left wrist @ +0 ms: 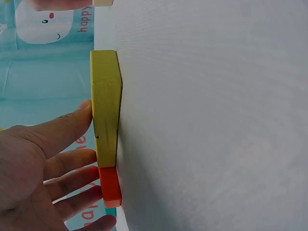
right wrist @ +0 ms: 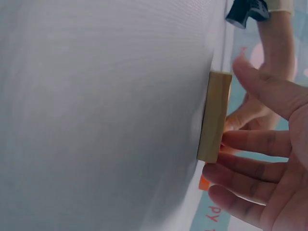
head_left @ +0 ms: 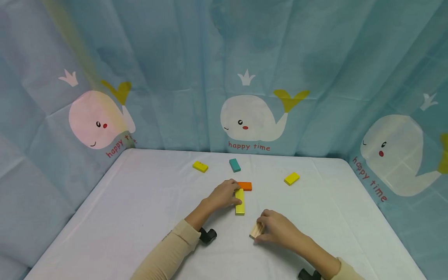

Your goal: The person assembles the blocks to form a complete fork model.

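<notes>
A long yellow block (head_left: 239, 209) lies flat on the white table, its far end against an orange block (head_left: 247, 186) set crosswise. My left hand (head_left: 223, 195) is over their left side; in the left wrist view its thumb touches the yellow block (left wrist: 105, 106), and loosely extended fingers reach the orange block (left wrist: 110, 187). Nearer and to the right lies a plain wooden block (head_left: 256, 231). My right hand (head_left: 280, 230) spans it from the right. In the right wrist view, fingertips are at one end of the wooden block (right wrist: 215, 115), with the thumb just off the other end.
Farther back lie a small yellow block (head_left: 200, 167), a teal block (head_left: 235, 165) and, to the right, another yellow block (head_left: 291, 179). A blue curtain (head_left: 175, 116) with printed whales hangs behind the table (head_left: 140, 194). Each wrist carries a black camera mount.
</notes>
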Demonstrator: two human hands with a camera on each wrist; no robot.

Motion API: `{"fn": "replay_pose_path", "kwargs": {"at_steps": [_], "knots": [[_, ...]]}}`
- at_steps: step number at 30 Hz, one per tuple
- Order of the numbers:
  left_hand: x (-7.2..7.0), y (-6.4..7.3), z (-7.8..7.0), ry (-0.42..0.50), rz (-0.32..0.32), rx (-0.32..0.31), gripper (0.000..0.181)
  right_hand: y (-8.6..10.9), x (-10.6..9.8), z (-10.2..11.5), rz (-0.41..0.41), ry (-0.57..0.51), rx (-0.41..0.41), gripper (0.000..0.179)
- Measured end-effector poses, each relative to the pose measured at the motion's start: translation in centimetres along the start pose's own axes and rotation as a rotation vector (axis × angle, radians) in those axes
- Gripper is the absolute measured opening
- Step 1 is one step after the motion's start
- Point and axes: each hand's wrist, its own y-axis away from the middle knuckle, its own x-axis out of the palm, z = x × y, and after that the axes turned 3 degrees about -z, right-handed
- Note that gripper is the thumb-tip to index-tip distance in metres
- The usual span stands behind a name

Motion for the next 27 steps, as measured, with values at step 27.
{"fn": "replay_pose_path", "kwargs": {"at_steps": [27], "knots": [[-0.01, -0.17, 0.05, 0.014, 0.015, -0.007, 0.057, -0.2, 0.51, 0.38, -0.032, -0.03, 0.0, 0.045]]}}
